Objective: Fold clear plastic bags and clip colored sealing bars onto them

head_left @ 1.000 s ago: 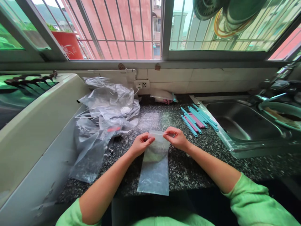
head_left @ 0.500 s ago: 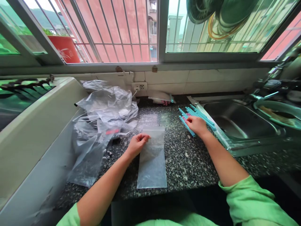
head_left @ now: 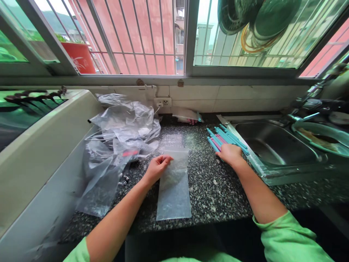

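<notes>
A clear flat zip bag [head_left: 174, 193] lies on the speckled counter in front of me. My left hand [head_left: 157, 168] pinches its left edge near the top, thumb against fingers. To the right, several teal strips [head_left: 231, 135] lie in a loose pile beside the sink, with pink strips [head_left: 219, 139] among them. My right hand [head_left: 230, 154] is over the near ends of this pile, its fingers curled around strip ends. The palm and back of the hand cover the fingertips, so how many strips are gripped is hidden.
A heap of crumpled clear plastic bags [head_left: 128, 123] is on the left, against a white-sided appliance [head_left: 68, 138]. At the wall lies a filled bag [head_left: 187, 115] with pink and teal pieces. A metal sink [head_left: 275, 142] and a basket [head_left: 321, 136] are on the right.
My right hand has moved a little toward me, down to the near ends of the strips, uncovering more pink ones. My left hand still pinches the bag; the view has shifted slightly.
</notes>
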Demonstrator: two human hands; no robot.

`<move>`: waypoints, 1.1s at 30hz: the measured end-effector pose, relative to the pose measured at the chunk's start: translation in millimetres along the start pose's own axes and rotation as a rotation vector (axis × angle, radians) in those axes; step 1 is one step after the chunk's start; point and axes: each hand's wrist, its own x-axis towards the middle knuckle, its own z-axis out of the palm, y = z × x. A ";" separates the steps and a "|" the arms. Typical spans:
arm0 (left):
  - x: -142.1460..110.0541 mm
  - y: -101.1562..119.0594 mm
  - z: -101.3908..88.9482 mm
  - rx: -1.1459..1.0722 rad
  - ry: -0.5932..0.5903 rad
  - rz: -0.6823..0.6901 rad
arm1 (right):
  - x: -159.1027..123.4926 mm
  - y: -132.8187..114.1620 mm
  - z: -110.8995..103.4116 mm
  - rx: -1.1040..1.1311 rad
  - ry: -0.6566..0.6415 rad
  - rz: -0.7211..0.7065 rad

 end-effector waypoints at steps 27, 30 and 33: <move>1.5 7.5 -1.7 -0.171 -0.067 -0.237 | -16.4 -34.3 24.9 0.324 0.555 -0.609; -0.2 7.1 0.5 -0.169 -0.118 -0.220 | -28.3 -42.4 25.0 0.423 0.622 -0.777; -1.4 6.8 2.3 -0.180 -0.137 -0.213 | -39.7 -53.5 28.1 0.447 0.641 -0.889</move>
